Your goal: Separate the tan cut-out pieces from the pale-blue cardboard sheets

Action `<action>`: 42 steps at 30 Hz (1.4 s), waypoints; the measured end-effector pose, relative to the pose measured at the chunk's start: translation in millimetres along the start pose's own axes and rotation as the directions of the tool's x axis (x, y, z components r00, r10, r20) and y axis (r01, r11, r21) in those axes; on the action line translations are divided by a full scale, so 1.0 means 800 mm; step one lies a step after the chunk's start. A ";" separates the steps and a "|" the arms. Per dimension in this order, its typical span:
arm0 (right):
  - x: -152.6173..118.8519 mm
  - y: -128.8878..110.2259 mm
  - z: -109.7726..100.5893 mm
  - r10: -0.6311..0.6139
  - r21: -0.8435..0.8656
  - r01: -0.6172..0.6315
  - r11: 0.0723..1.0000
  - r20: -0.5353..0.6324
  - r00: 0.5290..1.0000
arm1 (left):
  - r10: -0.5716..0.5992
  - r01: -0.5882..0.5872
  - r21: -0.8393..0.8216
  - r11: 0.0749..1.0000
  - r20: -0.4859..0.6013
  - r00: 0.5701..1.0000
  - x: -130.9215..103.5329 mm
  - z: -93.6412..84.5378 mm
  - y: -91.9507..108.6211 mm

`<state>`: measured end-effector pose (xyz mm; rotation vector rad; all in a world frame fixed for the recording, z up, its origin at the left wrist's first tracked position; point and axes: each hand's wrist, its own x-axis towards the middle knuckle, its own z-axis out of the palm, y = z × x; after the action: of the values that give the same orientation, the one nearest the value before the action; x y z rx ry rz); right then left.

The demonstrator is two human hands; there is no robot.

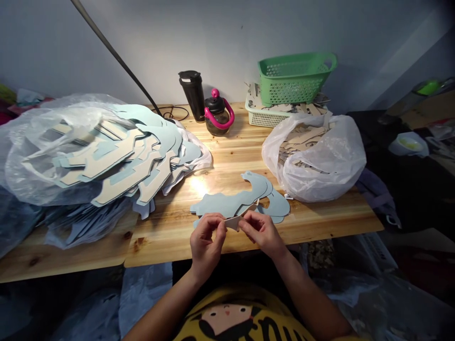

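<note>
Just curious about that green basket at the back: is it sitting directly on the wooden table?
No, the green basket rests on top of a white basket, which itself stands on the table.

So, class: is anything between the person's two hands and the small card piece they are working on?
Nothing visible. The left hand and right hand both already pinch the small card piece directly, at the near edge of the wooden table. The blue cut-out shapes lie just beyond it, not in between.
</note>
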<state>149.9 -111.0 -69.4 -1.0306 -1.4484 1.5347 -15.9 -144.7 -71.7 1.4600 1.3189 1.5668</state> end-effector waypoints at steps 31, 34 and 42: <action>-0.037 0.028 -0.089 0.093 0.402 0.217 0.890 -0.625 0.775 | 0.098 -0.563 0.548 0.619 0.657 0.747 0.088 -0.024 -0.057; -0.041 0.034 -0.095 0.095 0.367 0.188 0.911 -0.630 0.771 | 0.116 -0.571 0.554 0.606 0.649 0.752 0.089 -0.025 -0.062; -0.060 0.047 -0.111 0.064 0.227 0.057 0.972 -0.494 0.867 | 0.203 -0.562 0.512 0.650 0.595 0.778 0.080 -0.028 -0.058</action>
<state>250.0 -124.5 -106.5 -1.1747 -0.8803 1.2740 -58.8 -77.0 -90.5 2.5614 1.3504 0.8082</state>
